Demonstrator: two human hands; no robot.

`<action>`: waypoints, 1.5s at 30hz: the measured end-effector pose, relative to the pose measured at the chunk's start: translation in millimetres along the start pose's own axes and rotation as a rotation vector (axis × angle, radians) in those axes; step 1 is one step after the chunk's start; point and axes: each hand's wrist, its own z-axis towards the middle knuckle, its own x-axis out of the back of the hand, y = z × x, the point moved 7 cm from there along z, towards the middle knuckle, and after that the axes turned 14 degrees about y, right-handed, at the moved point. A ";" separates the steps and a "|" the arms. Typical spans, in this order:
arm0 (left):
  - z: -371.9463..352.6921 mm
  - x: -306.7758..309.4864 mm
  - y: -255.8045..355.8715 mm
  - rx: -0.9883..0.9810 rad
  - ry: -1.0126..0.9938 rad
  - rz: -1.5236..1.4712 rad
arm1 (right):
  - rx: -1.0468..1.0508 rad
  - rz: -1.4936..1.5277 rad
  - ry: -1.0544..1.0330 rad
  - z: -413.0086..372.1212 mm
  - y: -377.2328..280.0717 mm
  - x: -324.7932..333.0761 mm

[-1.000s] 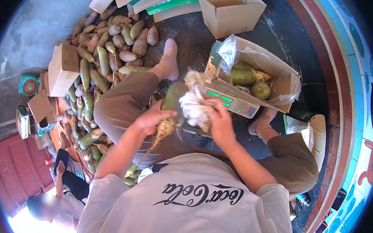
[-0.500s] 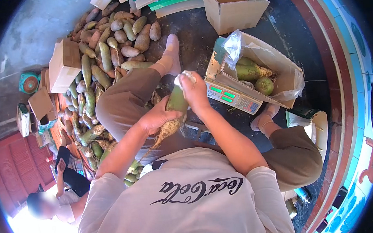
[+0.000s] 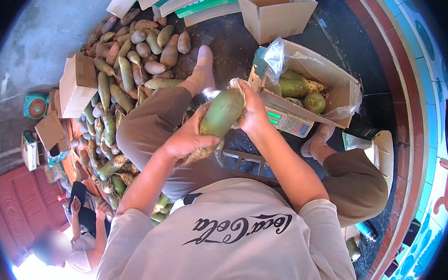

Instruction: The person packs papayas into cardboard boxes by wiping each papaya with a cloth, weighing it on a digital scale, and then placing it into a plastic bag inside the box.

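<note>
A large green radish (image 3: 222,112) is tilted between my two hands in front of my lap. My left hand (image 3: 189,134) grips its lower, pale rooty end, fingers wrapped round it. On its upper right side my right hand (image 3: 250,105) presses a whitish cloth (image 3: 239,86) against the skin. To the right, an open cardboard box (image 3: 332,76) lined with clear plastic holds green radishes (image 3: 297,85). The box rests on a scale (image 3: 289,121) with lit green displays, partly hidden behind my right hand.
A big pile of radishes (image 3: 124,77) spreads over the floor to the left. Empty cartons stand at the top (image 3: 275,10) and left (image 3: 79,84). A low metal frame (image 3: 243,159) is by my lap. Another person (image 3: 85,248) sits at the lower left.
The radish has turned so its rounded green end faces up more. My right hand with the cloth has moved from its top to its right side. The other person's arm now shows raised.
</note>
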 end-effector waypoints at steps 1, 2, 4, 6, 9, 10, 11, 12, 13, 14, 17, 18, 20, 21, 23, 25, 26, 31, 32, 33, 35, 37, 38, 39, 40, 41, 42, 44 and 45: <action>1.0 -2.2 -0.4 0.063 0.008 -0.140 | 0.055 0.014 -0.049 2.8 1.7 -0.6; 2.6 -5.1 0.0 0.125 0.014 -0.281 | 0.113 0.028 -0.099 4.4 5.7 -1.7; 5.9 -4.5 4.9 0.148 0.087 -0.471 | 0.070 0.085 -0.106 -9.2 10.4 -3.6; 17.5 3.3 7.1 0.056 0.243 -0.585 | 0.268 -0.023 -0.193 -32.2 4.2 -9.9; 22.5 -1.8 -3.9 -0.056 0.296 -0.803 | 0.743 -0.447 -0.199 -55.8 7.4 -8.5; 22.0 -5.7 -3.0 -0.063 0.284 -0.854 | 0.815 -0.518 -0.177 -55.8 6.6 -7.2; 22.3 -7.2 -1.7 -0.073 0.272 -0.905 | 0.890 -0.588 -0.157 -55.8 5.0 -6.9; 24.3 -2.8 -1.9 -0.080 0.233 -0.826 | 0.810 -0.551 -0.183 -61.4 -4.1 -7.3; 27.0 7.2 0.1 -0.074 0.217 -0.760 | 0.649 -0.486 -0.225 -57.8 -7.1 -2.4; 28.9 18.9 3.5 -0.050 0.209 -0.731 | 0.485 -0.419 -0.261 -53.3 -9.4 3.5; 33.5 12.3 42.1 -0.056 -0.033 -0.769 | 0.201 -0.370 -0.319 -47.8 -3.9 13.9; 33.9 11.0 43.1 -0.035 -0.036 -0.773 | 0.221 -0.417 -0.309 -43.7 -3.7 14.7; 36.5 14.0 41.8 -0.020 0.020 -0.774 | 0.424 -0.675 -0.212 -37.9 -18.4 20.1; 36.9 18.1 37.6 -0.025 0.084 -0.774 | 0.536 -0.692 -0.214 -43.7 -25.0 16.6; 40.1 26.5 29.5 -0.040 0.231 -0.769 | 0.766 -0.721 -0.215 -58.5 -37.1 11.1; 38.6 31.2 18.5 -0.047 0.402 -0.760 | 1.320 -1.073 -0.233 -104.2 -31.5 -20.6; 36.3 26.3 15.8 -0.020 0.419 -0.803 | 1.338 -1.171 -0.168 -101.7 -27.5 -24.2; 21.9 22.3 24.6 -0.024 0.345 -0.762 | 0.430 -0.574 0.046 -14.7 -16.8 14.9; 19.1 20.6 35.5 -0.071 0.322 -0.724 | 0.490 -0.606 0.020 -10.4 -15.7 22.1; 18.0 20.1 43.6 -0.123 0.303 -0.690 | 0.553 -0.644 -0.012 -16.3 -18.8 18.1; 24.6 28.7 33.4 -0.063 0.381 -0.736 | 0.870 -0.721 -0.086 -45.1 -27.6 11.0; 28.4 32.5 23.1 -0.015 0.448 -0.796 | 1.293 -1.001 -0.139 -86.2 -32.2 -13.9; 30.3 29.6 18.5 0.003 0.475 -0.835 | 1.554 -1.256 -0.148 -106.7 -24.7 -33.3; 30.0 26.9 13.2 0.026 0.502 -0.876 | 1.806 -1.520 -0.154 -120.0 -12.8 -43.3; 29.0 29.6 13.0 -0.005 0.536 -0.855 | 1.886 -1.477 -0.155 -111.5 -8.3 -35.1; 30.1 32.6 12.5 0.011 0.557 -0.850 | 1.730 -1.429 -0.166 -99.9 -11.3 -27.2; 28.1 37.1 10.2 0.033 0.584 -0.842 | 1.567 -1.377 -0.176 -93.6 -13.2 -20.8; 23.1 39.7 4.2 0.107 0.631 -0.859 | 1.321 -1.280 -0.230 -87.2 -12.5 -11.0; 20.6 41.3 -1.1 0.113 0.639 -0.867 | 1.138 -1.100 -0.164 -72.5 -13.4 4.3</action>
